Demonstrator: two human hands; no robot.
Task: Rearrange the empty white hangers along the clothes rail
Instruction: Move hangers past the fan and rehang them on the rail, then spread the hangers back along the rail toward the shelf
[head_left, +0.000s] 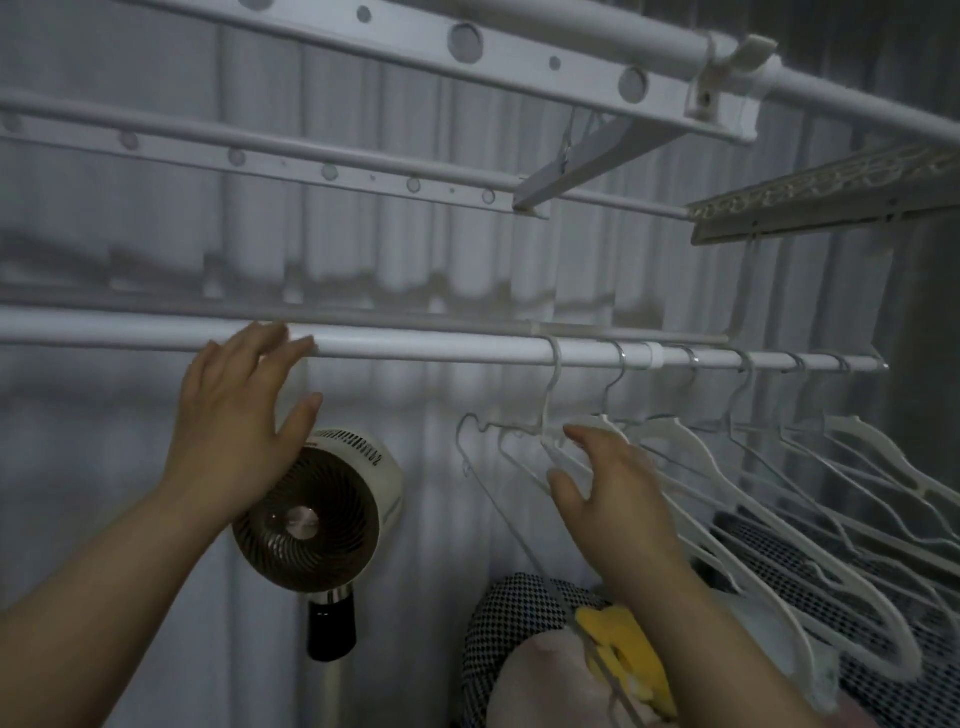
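Note:
A white clothes rail (426, 349) runs across the view at mid height. Several empty white hangers (779, 467) hang from its right half, spaced along it toward the rail's right end. My left hand (236, 415) is raised with straight fingers, the fingertips touching the bare left part of the rail. My right hand (605, 488) reaches up to the leftmost hanger (551, 410); its thumb and fingers close around the hanger's shoulder just below the hook. The hook sits over the rail.
More white bars of a drying rack (467, 47) run overhead. A small round fan (317, 512) on a stand is below the rail at left. A houndstooth cloth (511, 618), a yellow item (631, 654) and a mesh basket (810, 566) lie below the hangers.

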